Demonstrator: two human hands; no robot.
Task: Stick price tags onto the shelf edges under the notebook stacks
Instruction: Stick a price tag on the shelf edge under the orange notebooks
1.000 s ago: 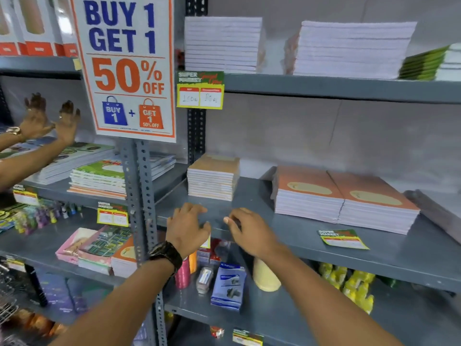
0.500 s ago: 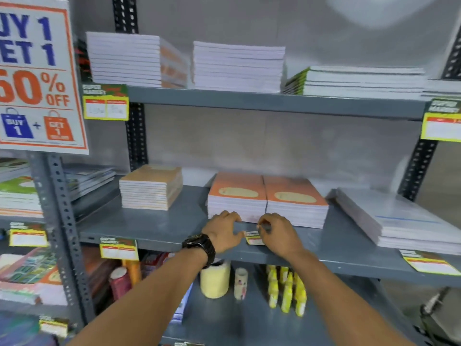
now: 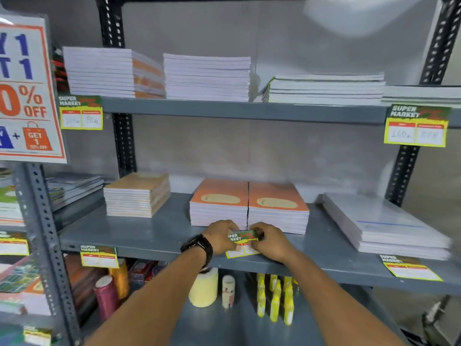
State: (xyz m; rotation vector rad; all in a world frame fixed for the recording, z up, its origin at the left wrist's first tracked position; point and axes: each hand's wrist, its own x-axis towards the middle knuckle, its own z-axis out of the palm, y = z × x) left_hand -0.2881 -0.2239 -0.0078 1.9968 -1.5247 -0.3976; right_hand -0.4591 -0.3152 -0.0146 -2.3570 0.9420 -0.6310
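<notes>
Both hands hold one price tag w/ its lower part at the front lip of the mid shelf, right in front of the two orange stacks. Left hand pinches the tag's left end, right hand its right end; fingers curl in close together, thumbs mostly hidden, so I can't tell how hard they press. Tag looks tilted, top edge lifted toward the stacks, bottom at the edge: prob. being lined up or smoothed down, not yet flat.

Progress, judging by what hangs now: tag on the top shelf at left, another at top right, one on the mid shelf under the tan stack. A loose tag lies flat on the shelf surface in front of the white stack (looks unstuck, likely next). Top-shelf middle stacks show no tag under them on the edge. So roughly halfway for this bay, by my guess.

Around: promo sign at left, tape rolls and yellow bottles on the shelf below. Nothing blocks the edge; only the stacks sit close behind the fingers.
</notes>
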